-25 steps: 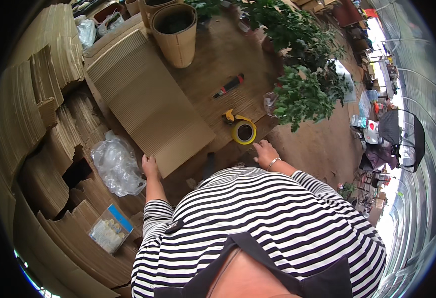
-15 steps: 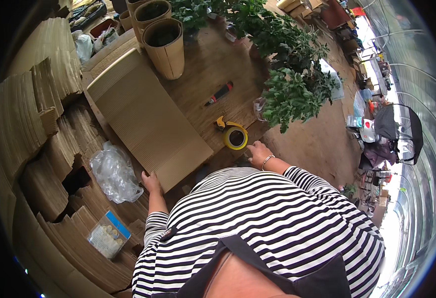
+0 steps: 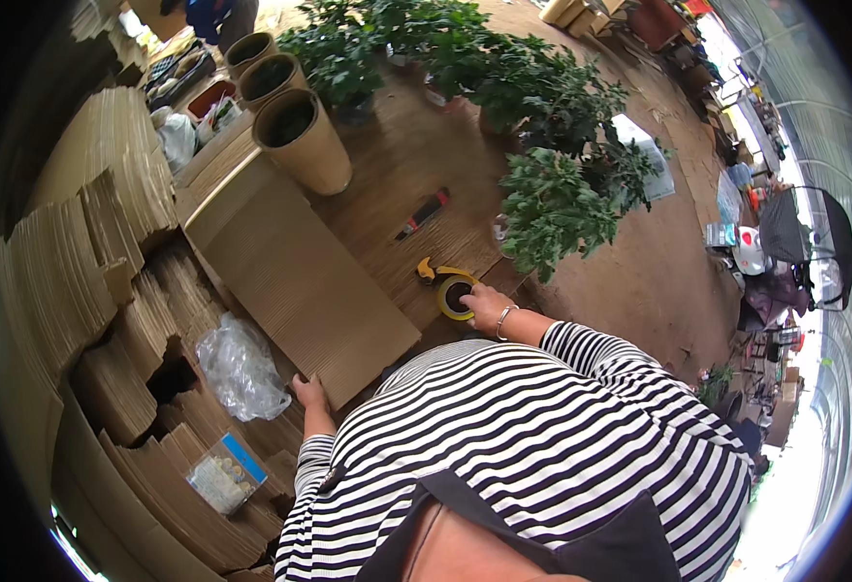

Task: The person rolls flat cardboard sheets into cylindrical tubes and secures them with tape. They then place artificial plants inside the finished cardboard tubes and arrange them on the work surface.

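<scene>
A striped shirt (image 3: 542, 456) fills the near part of the view and hides both arms almost down to the wrists. The left hand (image 3: 309, 396) lies on the near corner of a flat cardboard sheet (image 3: 295, 281), with the fingers spread on top; I cannot tell if they curl under the edge. The right hand (image 3: 487, 308) rests on a yellow tape roll (image 3: 453, 296), fingers bent over its rim. The roll lies flat on the wooden table (image 3: 397, 184), near the table's close edge.

Just left of the left hand sits a crumpled clear plastic bag (image 3: 241, 369). Nearer, on piles of folded cardboard (image 3: 86, 320), lies a small clear packet with a blue edge (image 3: 220, 473). These piles crowd the whole left side.

The cardboard sheet is long. Its long side runs from the near corner away to the far left, and its far end points at three tall paper pots (image 3: 300, 141). A red and black pen-like tool (image 3: 422, 214) lies on bare table between the sheet and the leafy green plants (image 3: 542, 194). The plants crowd the far and right edge of the table. Open table room is in the middle. Past the right edge is bare brown floor (image 3: 659, 272).
</scene>
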Demonstrator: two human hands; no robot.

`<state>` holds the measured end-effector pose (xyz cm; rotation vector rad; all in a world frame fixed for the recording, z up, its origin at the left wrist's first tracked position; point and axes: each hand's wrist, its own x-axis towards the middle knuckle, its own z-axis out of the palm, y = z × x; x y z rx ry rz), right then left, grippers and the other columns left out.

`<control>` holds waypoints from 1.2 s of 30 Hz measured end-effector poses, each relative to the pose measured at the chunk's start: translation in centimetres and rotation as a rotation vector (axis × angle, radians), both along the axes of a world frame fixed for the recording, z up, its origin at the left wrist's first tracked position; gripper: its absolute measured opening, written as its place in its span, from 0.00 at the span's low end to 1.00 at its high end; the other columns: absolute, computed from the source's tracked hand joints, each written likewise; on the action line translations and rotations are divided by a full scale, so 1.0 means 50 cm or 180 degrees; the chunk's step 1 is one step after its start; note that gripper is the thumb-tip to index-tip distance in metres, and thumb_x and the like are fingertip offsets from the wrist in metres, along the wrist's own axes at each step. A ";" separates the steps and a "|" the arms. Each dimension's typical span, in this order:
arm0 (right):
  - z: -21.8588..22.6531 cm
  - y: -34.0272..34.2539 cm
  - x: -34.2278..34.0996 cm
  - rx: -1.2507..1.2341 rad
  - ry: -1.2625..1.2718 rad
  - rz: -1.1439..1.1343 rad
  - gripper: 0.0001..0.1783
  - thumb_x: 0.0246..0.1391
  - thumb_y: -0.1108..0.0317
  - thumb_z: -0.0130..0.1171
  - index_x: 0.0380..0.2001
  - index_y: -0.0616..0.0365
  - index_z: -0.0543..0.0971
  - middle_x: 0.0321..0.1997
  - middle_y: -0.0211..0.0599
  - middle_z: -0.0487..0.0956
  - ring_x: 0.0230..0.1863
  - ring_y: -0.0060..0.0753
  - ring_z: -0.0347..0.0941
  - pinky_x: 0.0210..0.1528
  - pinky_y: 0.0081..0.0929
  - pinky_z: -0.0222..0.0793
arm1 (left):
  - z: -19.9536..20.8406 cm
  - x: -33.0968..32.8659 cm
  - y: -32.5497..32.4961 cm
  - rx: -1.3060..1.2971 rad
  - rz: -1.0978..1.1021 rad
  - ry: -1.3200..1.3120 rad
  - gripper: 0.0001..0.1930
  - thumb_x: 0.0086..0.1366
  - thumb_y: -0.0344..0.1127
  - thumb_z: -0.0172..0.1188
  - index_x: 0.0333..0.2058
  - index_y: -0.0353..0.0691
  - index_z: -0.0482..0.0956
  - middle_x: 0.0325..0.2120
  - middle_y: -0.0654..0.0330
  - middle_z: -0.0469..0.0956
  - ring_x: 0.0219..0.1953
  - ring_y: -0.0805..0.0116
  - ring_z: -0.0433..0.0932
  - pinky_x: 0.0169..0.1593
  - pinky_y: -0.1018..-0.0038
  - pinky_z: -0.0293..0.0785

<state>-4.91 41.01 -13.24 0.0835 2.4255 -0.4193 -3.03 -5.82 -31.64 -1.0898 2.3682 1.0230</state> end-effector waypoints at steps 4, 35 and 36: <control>-0.010 0.028 0.009 -0.0038 0.0243 0.0148 0.30 0.50 0.61 0.67 0.58 0.49 0.77 0.57 0.50 0.72 0.60 0.55 0.69 0.60 0.45 0.69 | 0.001 0.006 0.017 -0.0194 -0.0041 -0.0354 0.43 0.55 0.42 0.72 0.66 0.37 0.62 0.63 0.42 0.68 0.65 0.46 0.68 0.66 0.59 0.66; -0.108 -0.080 -0.184 -0.0477 0.0072 0.1425 0.31 0.49 0.62 0.67 0.59 0.46 0.76 0.54 0.48 0.76 0.53 0.52 0.77 0.54 0.42 0.75 | -0.036 -0.336 -0.039 -0.0428 0.0692 0.1028 0.32 0.62 0.40 0.65 0.62 0.40 0.65 0.60 0.40 0.69 0.64 0.43 0.68 0.66 0.55 0.65; -0.094 -0.092 -0.193 -0.0436 -0.0020 0.1504 0.31 0.49 0.61 0.66 0.60 0.45 0.76 0.54 0.48 0.76 0.52 0.51 0.77 0.53 0.41 0.75 | -0.041 -0.363 -0.054 -0.0408 0.0736 0.1162 0.33 0.62 0.39 0.65 0.64 0.40 0.64 0.60 0.40 0.70 0.63 0.42 0.68 0.66 0.54 0.64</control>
